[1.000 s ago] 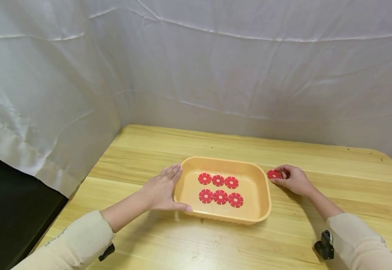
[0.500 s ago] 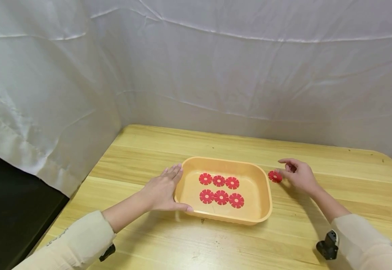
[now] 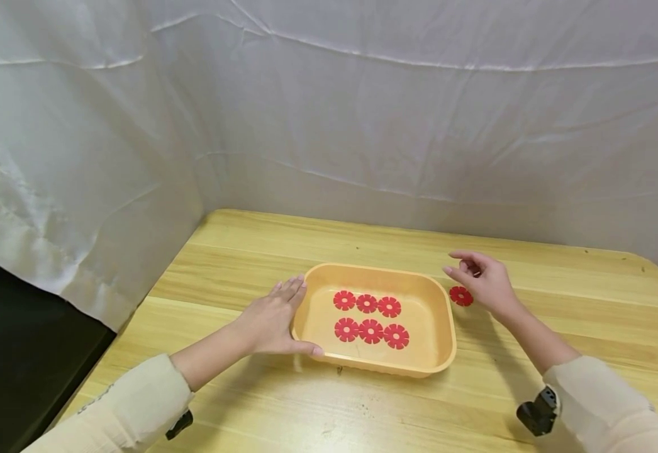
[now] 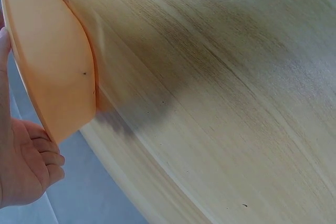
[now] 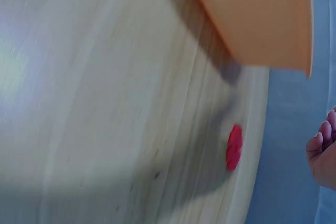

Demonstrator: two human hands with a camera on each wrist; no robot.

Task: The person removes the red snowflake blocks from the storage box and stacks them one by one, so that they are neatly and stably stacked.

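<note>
An orange plastic tray [image 3: 375,270] sits mid-table, with several red flower-shaped discs [image 3: 370,318] lying flat in two rows inside. My left hand [image 3: 292,314] rests against the tray's left wall, fingers straight and thumb along the front corner; the left wrist view shows the tray wall [image 4: 47,61] beside that hand [image 4: 26,166]. One more red disc [image 3: 461,296] lies on the table just right of the tray. My right hand [image 3: 458,265] hovers over it with fingers spread, holding nothing. In the right wrist view the disc [image 5: 233,147] lies below the tray corner [image 5: 262,19], fingertips [image 5: 323,140] apart from it.
The wooden table [image 3: 363,409] is enclosed by a white cloth backdrop [image 3: 329,126] at the back and left. A dark gap [image 3: 17,352] opens past the table's left edge. Small black camera mounts show at both sleeves.
My right hand let go of the red disc, opened and lifted up and slightly left. The disc stays on the table beside the tray. My left hand has not moved.
</note>
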